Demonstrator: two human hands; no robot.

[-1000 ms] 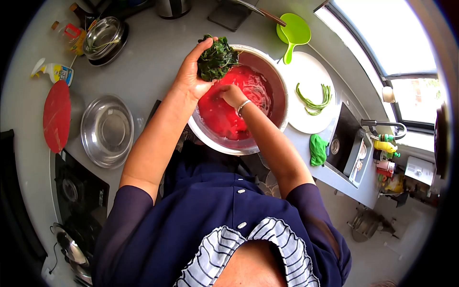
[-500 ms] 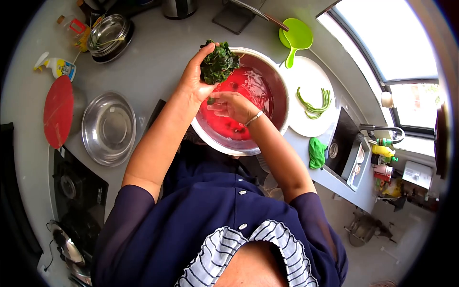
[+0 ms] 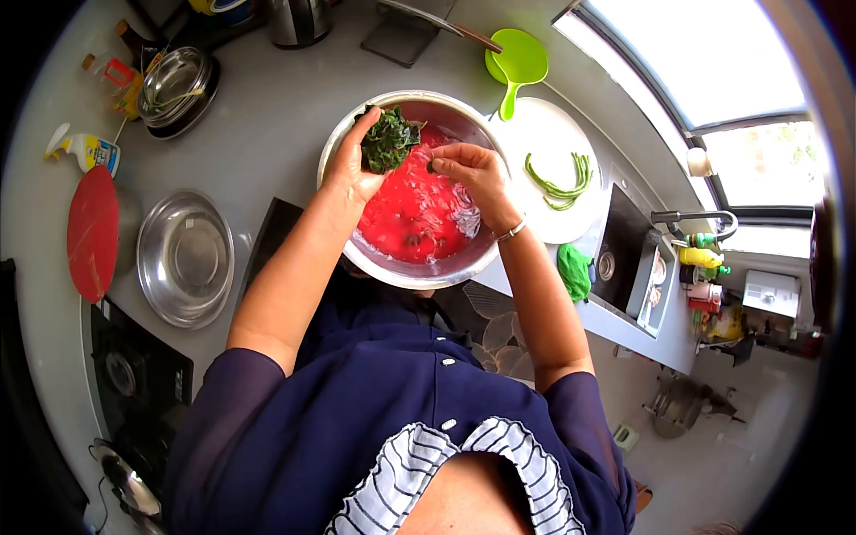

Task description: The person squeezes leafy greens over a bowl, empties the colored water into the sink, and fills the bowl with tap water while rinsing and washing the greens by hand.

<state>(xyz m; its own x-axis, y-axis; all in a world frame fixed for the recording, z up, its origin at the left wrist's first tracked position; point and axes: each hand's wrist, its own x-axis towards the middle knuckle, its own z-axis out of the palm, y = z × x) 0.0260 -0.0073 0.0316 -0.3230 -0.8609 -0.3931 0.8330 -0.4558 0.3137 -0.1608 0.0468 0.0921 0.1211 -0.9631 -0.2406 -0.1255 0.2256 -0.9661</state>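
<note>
A clump of wet, dark leafy greens (image 3: pixel 390 141) rests in my left hand (image 3: pixel 350 165), whose fingers curl round its left side. The clump is over the left part of a metal basin (image 3: pixel 465 267) filled with red water (image 3: pixel 406 209). My right hand (image 3: pixel 477 178), with a bracelet at the wrist, is over the basin's right side. Its thumb and fingertips pinch a small dark green leaf (image 3: pixel 431 167), apart from the clump. A few dark bits float in the rippling water.
Green beans (image 3: pixel 562 187) lie on a white board (image 3: pixel 560 134) to the right, near a lime-green ladle (image 3: pixel 519 58). A sink (image 3: pixel 615 245) and green cloth (image 3: pixel 575 270) are farther right. At left are an empty steel bowl (image 3: pixel 187 259) and a stove (image 3: pixel 125 374).
My right hand has moved away from the clump toward the right, its spread fingers now pinched on a small leaf. My left hand still holds the greens. The view has shifted slightly.
</note>
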